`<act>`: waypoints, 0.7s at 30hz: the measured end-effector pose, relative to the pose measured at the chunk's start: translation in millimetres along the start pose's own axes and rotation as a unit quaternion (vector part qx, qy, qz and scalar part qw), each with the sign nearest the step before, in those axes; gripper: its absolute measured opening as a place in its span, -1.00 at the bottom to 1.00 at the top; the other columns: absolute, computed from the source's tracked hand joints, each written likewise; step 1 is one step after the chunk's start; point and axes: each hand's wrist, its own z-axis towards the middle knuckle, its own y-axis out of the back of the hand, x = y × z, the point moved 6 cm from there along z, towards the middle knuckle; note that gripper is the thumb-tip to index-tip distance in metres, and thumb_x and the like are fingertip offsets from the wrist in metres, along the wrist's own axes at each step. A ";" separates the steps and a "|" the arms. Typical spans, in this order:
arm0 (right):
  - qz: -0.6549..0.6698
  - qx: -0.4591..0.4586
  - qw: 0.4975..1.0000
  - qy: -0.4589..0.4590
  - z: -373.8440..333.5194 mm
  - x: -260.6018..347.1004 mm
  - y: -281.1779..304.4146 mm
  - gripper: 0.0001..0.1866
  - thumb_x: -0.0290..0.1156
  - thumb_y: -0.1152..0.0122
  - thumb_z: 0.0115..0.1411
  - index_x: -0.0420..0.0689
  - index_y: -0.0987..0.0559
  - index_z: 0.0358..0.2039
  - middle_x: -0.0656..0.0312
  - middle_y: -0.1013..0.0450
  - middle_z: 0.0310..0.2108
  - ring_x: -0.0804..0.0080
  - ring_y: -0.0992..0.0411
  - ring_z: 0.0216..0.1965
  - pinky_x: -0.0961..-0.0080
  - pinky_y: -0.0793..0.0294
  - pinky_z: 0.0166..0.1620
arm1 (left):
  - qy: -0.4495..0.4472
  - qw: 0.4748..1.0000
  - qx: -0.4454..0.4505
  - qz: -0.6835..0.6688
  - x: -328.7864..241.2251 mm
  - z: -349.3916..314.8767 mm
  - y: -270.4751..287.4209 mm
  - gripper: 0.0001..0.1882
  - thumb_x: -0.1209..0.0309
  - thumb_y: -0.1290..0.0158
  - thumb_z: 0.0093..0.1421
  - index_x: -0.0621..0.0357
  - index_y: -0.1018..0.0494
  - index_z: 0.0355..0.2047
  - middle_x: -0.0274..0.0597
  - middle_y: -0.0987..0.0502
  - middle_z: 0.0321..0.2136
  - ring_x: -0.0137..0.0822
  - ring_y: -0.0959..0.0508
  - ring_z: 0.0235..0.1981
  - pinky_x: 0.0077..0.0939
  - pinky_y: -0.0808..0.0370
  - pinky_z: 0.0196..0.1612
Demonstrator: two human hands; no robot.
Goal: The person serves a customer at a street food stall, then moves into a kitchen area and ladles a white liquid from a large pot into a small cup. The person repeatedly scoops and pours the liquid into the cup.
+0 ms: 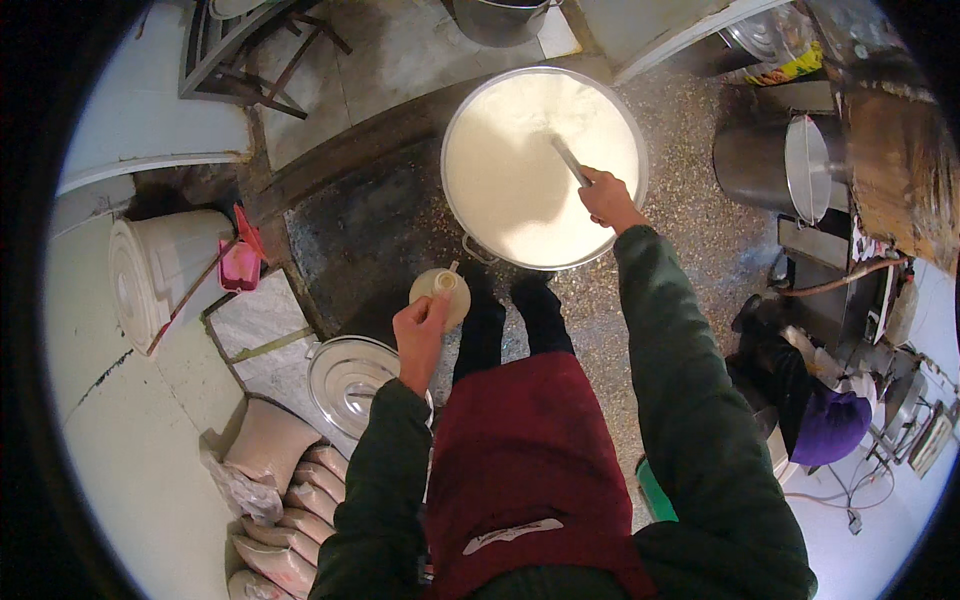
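One hand on the handle, one on the jug, and a big pot of creamy stuff

So I'm on the head cam, looking straight down, and the big steel pot (530,265) is sitting on the floor (690,130), so I'll use that for directions. Inside it there's a creamy white mass (500,150), smoother in some patches than others. I've got the right hand (608,198) over the right part of the pot, fingers wrapped firmly round a grey handle (568,160) that leans in, its far end sunk in the creamy stuff near the pot's middle, so I can't tell what's on it

The left hand (418,340) is on the near-left side of the pot, fingers pinched together at the neck of a round, pale jug (457,297). The jug is outside the pot, just beside it

Further out on that side of the pot I see a round steel lid (335,380), then a stack of sacks (270,440). Well left of the pot there's a pale lidded bucket (185,265) with a pink dustpan (240,265) next to it, and another steel pot (755,165) stands off to its right
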 end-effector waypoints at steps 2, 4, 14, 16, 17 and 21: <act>0.029 0.009 1.000 -0.001 3.0 2.1 -9.0 -0.38 -0.41 -0.07 0.24 0.01 -0.57 0.35 -0.03 -0.69 -0.30 0.26 -0.66 -0.49 0.29 -0.70 -0.35 | 0.002 1.000 -0.011 0.003 3.7 -3.3 6.4 -0.54 0.22 -0.24 0.43 0.21 -0.53 -0.58 -0.46 -0.43 -0.65 -0.63 -0.35 -0.60 -0.58 -0.22 -0.52; 0.012 0.007 1.000 0.006 7.7 -2.5 -22.6 -0.37 -0.41 -0.07 0.23 -0.02 -0.57 0.35 -0.04 -0.69 -0.30 0.23 -0.66 -0.49 0.27 -0.71 -0.29 | 0.010 1.000 -0.014 0.004 8.5 -1.5 11.9 -0.54 0.22 -0.25 0.43 0.22 -0.53 -0.58 -0.45 -0.43 -0.65 -0.62 -0.35 -0.60 -0.57 -0.22 -0.53; -0.056 -0.056 0.996 0.051 -56.5 -85.2 -109.8 -0.29 -0.36 -0.22 0.17 0.16 -0.49 0.40 -0.22 -0.65 -0.11 -0.25 -0.63 -0.06 -0.09 -0.62 0.07 | -0.028 0.985 0.048 0.165 -19.3 63.8 -4.9 -0.47 0.12 -0.28 0.36 0.39 -0.54 -0.55 -0.28 -0.37 -0.71 -0.57 -0.33 -0.59 -0.40 -0.27 -0.50; -0.032 -0.064 0.996 0.056 -92.3 -99.7 -117.5 -0.30 -0.34 -0.24 0.20 0.24 -0.50 0.40 -0.17 -0.66 -0.12 -0.27 -0.63 -0.13 -0.08 -0.65 -0.01 | -0.037 0.975 0.083 0.201 -35.6 89.3 -25.9 -0.42 0.03 -0.28 0.33 0.43 -0.58 -0.49 -0.10 -0.44 -0.72 -0.45 -0.41 -0.64 -0.30 -0.33 -0.48; -0.010 -0.067 0.997 0.045 -110.7 -107.1 -121.0 -0.30 -0.34 -0.26 0.20 0.22 -0.50 0.40 -0.17 -0.65 -0.08 -0.25 -0.63 -0.10 -0.07 -0.64 0.02 | -0.055 0.962 0.110 0.244 -44.5 101.9 -39.1 -0.41 0.00 -0.27 0.32 0.43 -0.60 -0.46 0.00 -0.48 -0.69 -0.32 -0.48 -0.62 -0.23 -0.38 -0.45; 0.093 -0.097 0.990 0.041 -182.3 -129.5 -124.1 -0.31 -0.36 -0.31 0.25 0.19 -0.48 0.42 -0.13 -0.62 0.06 -0.20 -0.62 0.00 -0.01 -0.62 0.07 | -0.129 0.886 0.190 0.402 -75.7 140.2 -97.8 -0.37 -0.11 -0.23 0.28 0.40 -0.65 -0.37 0.24 -0.62 -0.51 0.16 -0.67 -0.42 0.00 -0.53 -0.29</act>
